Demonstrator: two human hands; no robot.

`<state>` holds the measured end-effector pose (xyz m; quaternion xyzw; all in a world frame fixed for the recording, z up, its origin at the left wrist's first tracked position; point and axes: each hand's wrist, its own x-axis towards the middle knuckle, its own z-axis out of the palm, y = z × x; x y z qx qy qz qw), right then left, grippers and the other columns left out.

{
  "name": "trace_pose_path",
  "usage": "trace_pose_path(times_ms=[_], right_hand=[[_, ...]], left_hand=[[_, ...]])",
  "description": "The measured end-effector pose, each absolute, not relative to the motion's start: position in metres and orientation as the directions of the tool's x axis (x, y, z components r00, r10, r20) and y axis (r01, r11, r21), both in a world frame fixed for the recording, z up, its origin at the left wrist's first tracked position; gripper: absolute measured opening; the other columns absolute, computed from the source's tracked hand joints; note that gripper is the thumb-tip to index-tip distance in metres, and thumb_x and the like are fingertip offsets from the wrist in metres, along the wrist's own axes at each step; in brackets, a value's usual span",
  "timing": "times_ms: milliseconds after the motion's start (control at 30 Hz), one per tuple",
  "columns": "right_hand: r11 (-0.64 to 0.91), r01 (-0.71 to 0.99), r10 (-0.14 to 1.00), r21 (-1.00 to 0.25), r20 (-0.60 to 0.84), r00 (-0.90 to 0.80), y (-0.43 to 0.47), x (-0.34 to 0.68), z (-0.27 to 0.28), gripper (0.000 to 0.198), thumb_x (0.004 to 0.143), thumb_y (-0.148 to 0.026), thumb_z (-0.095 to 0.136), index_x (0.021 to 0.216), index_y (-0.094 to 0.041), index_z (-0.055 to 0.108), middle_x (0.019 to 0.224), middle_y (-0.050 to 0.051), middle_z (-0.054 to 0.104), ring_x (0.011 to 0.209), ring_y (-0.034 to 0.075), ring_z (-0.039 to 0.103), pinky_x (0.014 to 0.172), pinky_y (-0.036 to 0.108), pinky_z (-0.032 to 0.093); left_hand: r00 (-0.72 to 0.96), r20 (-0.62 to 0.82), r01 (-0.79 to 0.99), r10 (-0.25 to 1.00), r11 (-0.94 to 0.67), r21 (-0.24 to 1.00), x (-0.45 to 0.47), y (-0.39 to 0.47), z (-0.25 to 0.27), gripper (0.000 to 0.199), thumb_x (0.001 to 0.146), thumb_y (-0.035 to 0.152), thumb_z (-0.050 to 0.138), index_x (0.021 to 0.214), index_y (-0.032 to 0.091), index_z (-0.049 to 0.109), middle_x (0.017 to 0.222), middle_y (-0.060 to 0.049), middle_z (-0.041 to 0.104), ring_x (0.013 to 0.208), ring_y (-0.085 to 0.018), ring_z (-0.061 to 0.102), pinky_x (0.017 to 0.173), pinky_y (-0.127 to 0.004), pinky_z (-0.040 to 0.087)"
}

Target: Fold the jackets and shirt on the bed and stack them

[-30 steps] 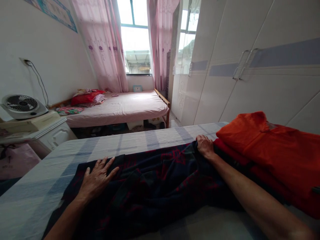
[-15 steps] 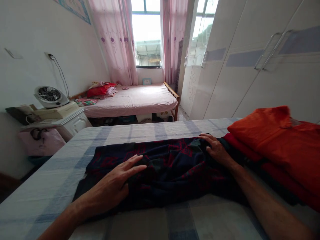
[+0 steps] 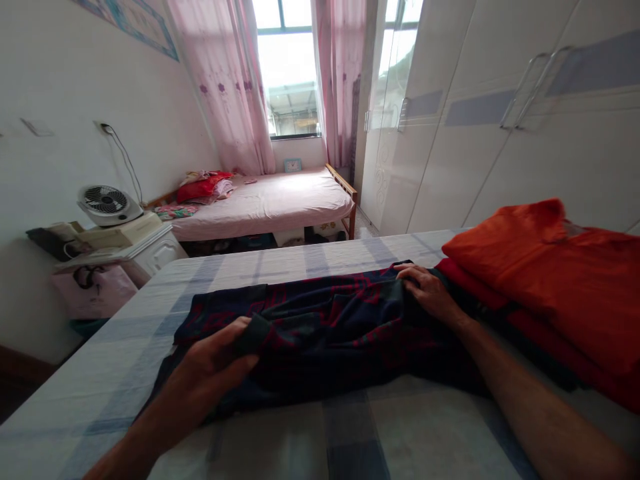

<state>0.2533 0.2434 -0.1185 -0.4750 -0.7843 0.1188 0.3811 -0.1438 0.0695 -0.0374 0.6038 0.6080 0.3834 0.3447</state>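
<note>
A dark navy garment [image 3: 320, 347] with red and green patterning lies lengthwise across the bed, partly folded and wrinkled. It looks like a long-sleeved top. Between the thumb and fingers of my left hand [image 3: 215, 363] is the cuff of a sleeve [image 3: 253, 333], raised slightly off the rest of the cloth. My right hand [image 3: 427, 293] is at the garment's far right part, its fingers curled onto a fold there. Just right of that hand is a stack of folded clothes, with an orange garment [image 3: 540, 260] on top and red and dark ones beneath.
The bed's white and blue checked sheet [image 3: 355, 433] spreads under everything. Beyond it stands a smaller bed with a pink sheet [image 3: 285, 197]. A fan [image 3: 107, 203] sits on a white cabinet [image 3: 155, 250] at left; white wardrobe doors [image 3: 465, 153] line the right.
My left hand has gone from lying open over the garment to pinching the sleeve cuff and lifting it. The right fingers have curled more onto the fold. The view has shifted slightly.
</note>
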Motion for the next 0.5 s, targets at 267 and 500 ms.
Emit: trace_pose_path(times_ms=[267, 500], right_hand=[[0.434, 0.655, 0.891, -0.619, 0.403, -0.209, 0.243, 0.249, -0.114, 0.014, 0.083, -0.027, 0.044, 0.082, -0.021, 0.056, 0.115, 0.007, 0.061, 0.107, 0.021, 0.056, 0.096, 0.037, 0.04], [0.42, 0.701, 0.894, -0.576, 0.396, -0.21, 0.244, 0.248, -0.117, 0.018, 0.084, -0.029, 0.042, 0.081, -0.022, 0.058, 0.115, 0.007, 0.062, 0.105, 0.021, 0.057, 0.094, 0.037, 0.042]], left_hand=[[-0.441, 0.019, 0.206, 0.897, 0.081, 0.975, -0.178, 0.069, -0.023, 0.062, 0.073, 0.049, 0.064, 0.132, 0.038, 0.045, 0.114, 0.007, 0.068, 0.108, -0.028, 0.061, 0.083, -0.04, 0.058], [-0.264, -0.18, 0.484, 0.948, 0.291, 0.825, -0.201, 0.078, -0.071, 0.051, 0.079, 0.052, 0.055, 0.119, 0.022, 0.06, 0.111, -0.007, 0.07, 0.105, -0.03, 0.063, 0.081, -0.039, 0.057]])
